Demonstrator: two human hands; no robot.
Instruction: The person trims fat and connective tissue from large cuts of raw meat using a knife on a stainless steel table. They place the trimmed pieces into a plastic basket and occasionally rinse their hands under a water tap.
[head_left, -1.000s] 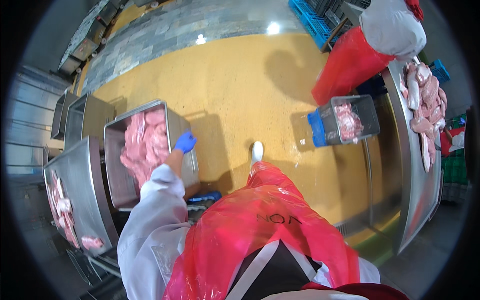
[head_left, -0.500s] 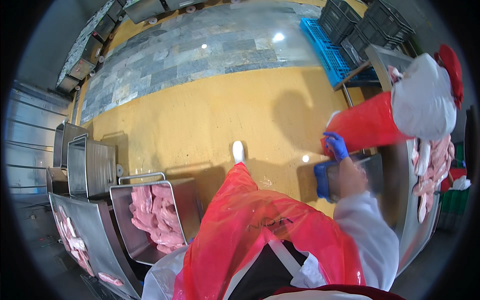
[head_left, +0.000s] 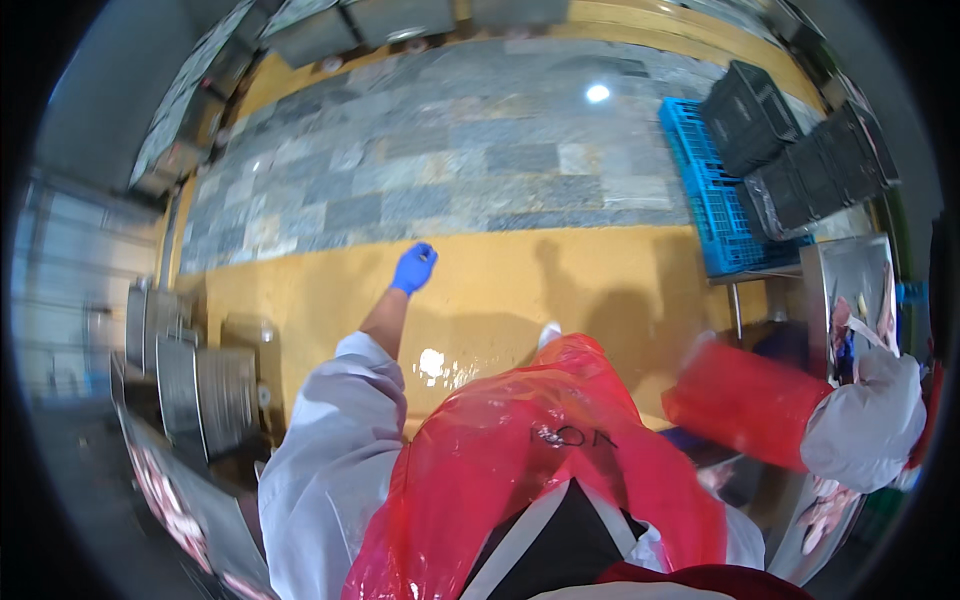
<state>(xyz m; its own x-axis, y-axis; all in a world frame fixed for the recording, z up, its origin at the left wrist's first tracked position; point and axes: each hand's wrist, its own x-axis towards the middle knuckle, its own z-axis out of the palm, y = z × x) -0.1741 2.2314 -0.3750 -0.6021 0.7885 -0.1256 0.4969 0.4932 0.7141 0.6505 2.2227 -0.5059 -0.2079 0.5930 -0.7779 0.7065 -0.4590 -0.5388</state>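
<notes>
My left hand (head_left: 414, 268), in a blue glove, hangs out ahead of my body over the yellow floor, not far from the grey tiles. Its fingers are curled in, and nothing shows in them. No object lies within its reach. My right hand is out of the picture; only a bit of white sleeve (head_left: 745, 540) shows past my red apron (head_left: 560, 420). To my right, a co-worker in a red apron (head_left: 740, 405) and white sleeves stands at a steel table (head_left: 815, 275) with pieces of meat (head_left: 830, 515) on it.
A blue pallet (head_left: 705, 190) carries black crates (head_left: 750, 120) at the far right. Steel tubs (head_left: 215, 395) stand on the left, beside a steel table with meat (head_left: 170, 505). More steel bins (head_left: 400, 20) line the back. The yellow floor (head_left: 460, 270) looks wet in places.
I have moved forward, toward the grey tiles. My left hand has come into view and swung ahead, while my right hand has left the picture. The meat-filled tub has dropped out of view.
</notes>
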